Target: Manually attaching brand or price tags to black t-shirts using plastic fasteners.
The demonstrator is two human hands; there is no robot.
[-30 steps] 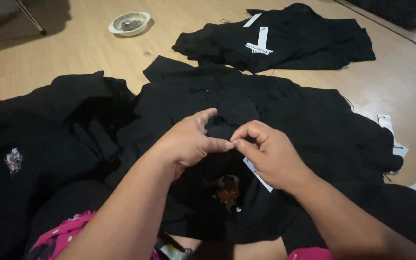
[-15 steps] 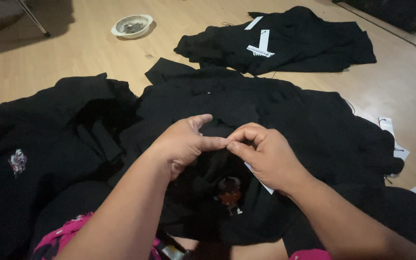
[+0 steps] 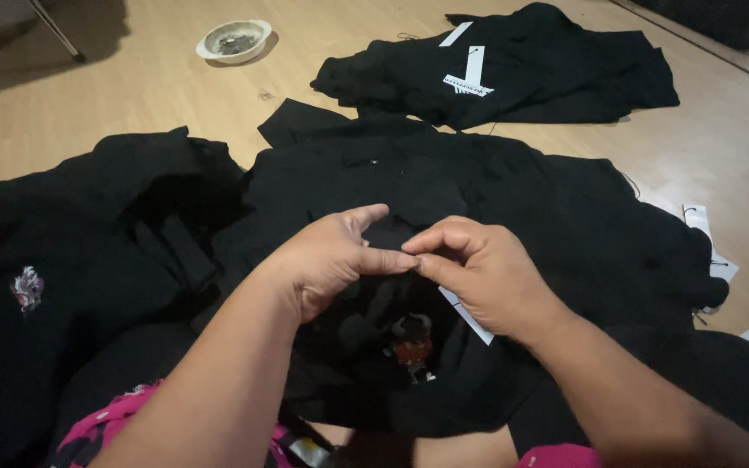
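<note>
A black garment (image 3: 478,199) lies spread on the wooden floor in front of me and over my lap. My left hand (image 3: 327,260) and my right hand (image 3: 487,273) meet above its middle, fingertips touching, both pinching something too small to make out at the fabric's fold. Below the hands the garment shows a small red and white embroidered figure (image 3: 413,347). A white paper strip (image 3: 465,314) sticks out from under my right hand.
A second pile of black clothing (image 3: 71,286) with a small embroidered patch (image 3: 28,288) lies at the left. Another black garment (image 3: 548,69) with white tags (image 3: 472,74) lies farther back. A shallow white dish (image 3: 234,40) sits at the far left; paper tags (image 3: 708,234) lie at the right.
My hands have stayed pinched together over the garment, with only slight finger shifts. The view has tilted a little.
</note>
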